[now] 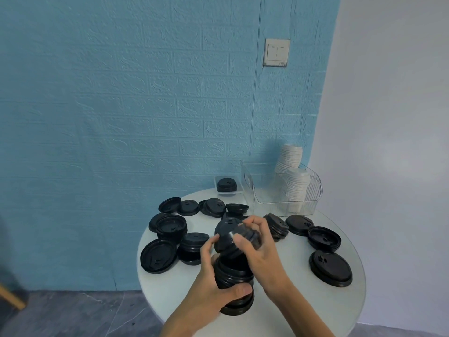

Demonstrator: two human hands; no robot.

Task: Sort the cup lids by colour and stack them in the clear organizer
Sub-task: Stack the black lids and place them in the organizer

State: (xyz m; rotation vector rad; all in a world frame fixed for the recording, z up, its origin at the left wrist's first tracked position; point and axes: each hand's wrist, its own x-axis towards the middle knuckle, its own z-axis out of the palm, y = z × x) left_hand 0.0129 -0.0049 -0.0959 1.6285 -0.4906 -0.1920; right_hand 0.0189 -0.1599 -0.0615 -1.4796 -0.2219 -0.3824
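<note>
Black lid stack [234,276] | left hand [211,285] grips its side | right hand [257,249] curls over top lids | clear organizer [281,188] beyond right hand, holding white lids [297,188]

We have a single view, from the head of the person, looking forward and down. The round white worktop [286,300] fills the lower middle, close below us, with both forearms entering from the bottom edge. Beyond it the camera faces a blue wall [121,105] nearby; the wide lens bends its lines.
</note>
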